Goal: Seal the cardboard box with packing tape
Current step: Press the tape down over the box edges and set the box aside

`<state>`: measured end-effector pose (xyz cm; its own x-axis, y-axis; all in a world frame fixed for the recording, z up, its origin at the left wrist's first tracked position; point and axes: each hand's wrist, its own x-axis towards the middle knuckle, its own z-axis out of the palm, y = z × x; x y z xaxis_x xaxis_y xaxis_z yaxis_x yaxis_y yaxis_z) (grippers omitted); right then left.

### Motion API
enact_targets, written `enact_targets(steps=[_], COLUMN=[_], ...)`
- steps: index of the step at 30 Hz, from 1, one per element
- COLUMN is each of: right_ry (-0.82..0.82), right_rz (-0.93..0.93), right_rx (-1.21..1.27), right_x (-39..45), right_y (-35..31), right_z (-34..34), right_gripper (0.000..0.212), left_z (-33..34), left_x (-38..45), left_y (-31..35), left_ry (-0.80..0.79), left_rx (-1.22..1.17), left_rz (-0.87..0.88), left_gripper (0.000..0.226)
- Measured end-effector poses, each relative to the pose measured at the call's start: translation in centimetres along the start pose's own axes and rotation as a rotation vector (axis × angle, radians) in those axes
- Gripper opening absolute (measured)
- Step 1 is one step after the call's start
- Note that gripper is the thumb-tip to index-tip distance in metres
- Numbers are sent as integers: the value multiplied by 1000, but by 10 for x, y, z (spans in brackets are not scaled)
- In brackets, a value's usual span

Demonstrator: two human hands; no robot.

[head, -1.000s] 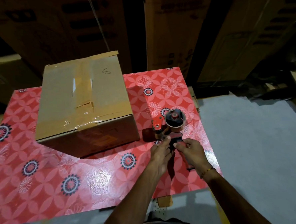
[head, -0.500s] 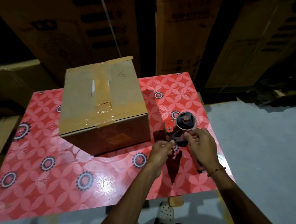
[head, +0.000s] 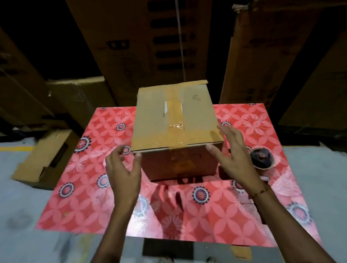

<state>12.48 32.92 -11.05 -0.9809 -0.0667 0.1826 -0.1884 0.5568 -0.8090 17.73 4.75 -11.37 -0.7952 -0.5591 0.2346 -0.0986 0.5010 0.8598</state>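
My left hand (head: 122,171) and right hand (head: 234,154), fingers spread, flank the taped brown cardboard box (head: 176,131) at frame centre; I should grip both near corners evenly before turning it.

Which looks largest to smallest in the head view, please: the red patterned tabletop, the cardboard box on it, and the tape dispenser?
1. Red patterned tabletop, by far the largest.
2. Cardboard box, standing on it.
3. Tape dispenser, the smallest, partly hidden behind the right hand.
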Motion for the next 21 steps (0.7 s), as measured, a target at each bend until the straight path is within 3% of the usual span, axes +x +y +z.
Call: enact_targets(steps=[2,5,10,14,21], right_ry=[-7,-28,-243,-289,-298], right_rz=[-46,-316,-544,-480,-293], right_rx=[-105,-369,-639,-736,-790], right_x=[1,10,31,37,63], right_y=[-4,-14,-37,-38,-55], right_z=[6,13,30,39,55], right_gripper=[64,58,56,60,68], left_z=[-2,6,45,65,67], left_x=[19,43,76,92,87], left_y=[-2,8,30,26,21], left_ry=[-96,-194,-389,-500,-502], left_rx=[59,307,660,781,774], left_rz=[11,221,379,439,408], left_gripper=[51,53,60,64,67])
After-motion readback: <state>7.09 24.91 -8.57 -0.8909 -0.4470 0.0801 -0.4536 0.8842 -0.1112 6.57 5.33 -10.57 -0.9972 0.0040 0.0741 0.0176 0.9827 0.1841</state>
